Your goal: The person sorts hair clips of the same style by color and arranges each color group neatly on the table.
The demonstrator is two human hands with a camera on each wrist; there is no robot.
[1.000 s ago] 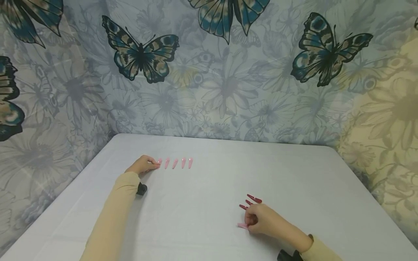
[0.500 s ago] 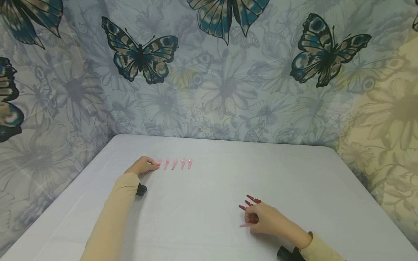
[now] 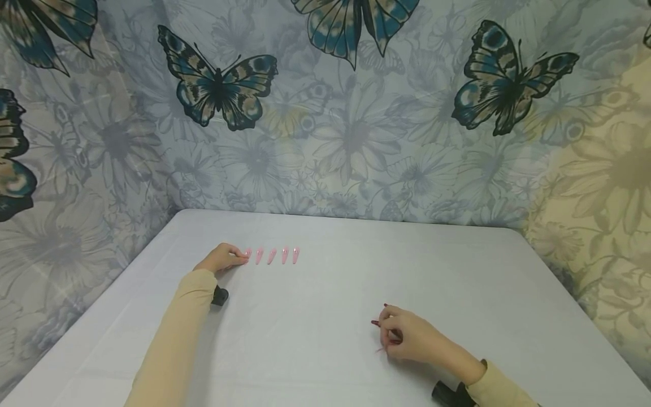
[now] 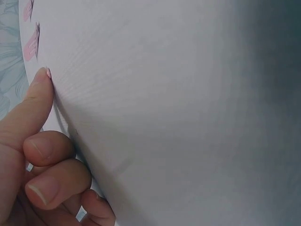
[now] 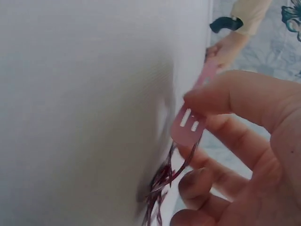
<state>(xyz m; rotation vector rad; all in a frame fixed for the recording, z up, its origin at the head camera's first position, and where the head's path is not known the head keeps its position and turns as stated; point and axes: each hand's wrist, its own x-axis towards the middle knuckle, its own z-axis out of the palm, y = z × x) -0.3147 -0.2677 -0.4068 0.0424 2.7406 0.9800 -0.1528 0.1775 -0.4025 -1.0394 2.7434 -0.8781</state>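
Observation:
Along the back left of the table lies a row of several pink snap hair clips [image 3: 272,256]. My left hand [image 3: 222,258] pinches the lower end of the leftmost one; in the left wrist view only a pink sliver shows at the thumb tip. The other fingers of that hand are curled below. With thumb and index finger my right hand [image 3: 412,337] holds another pink snap hair clip [image 5: 186,134], its slots facing the right wrist camera. Dark red snap hair clips [image 5: 162,181] lie on the table under the right hand's fingers, mostly hidden in the head view.
A white table [image 3: 325,294] carries everything. Patterned cloth with butterflies [image 3: 220,93] hangs behind it and at the sides. A black wrist device [image 3: 220,295] sits under the left sleeve, and another [image 3: 450,394] under the right.
My right hand's fingers have stretched forward over the dark red clips, covering more of them. The pink clip in that hand has turned and shows thinner. The left hand stays in place.

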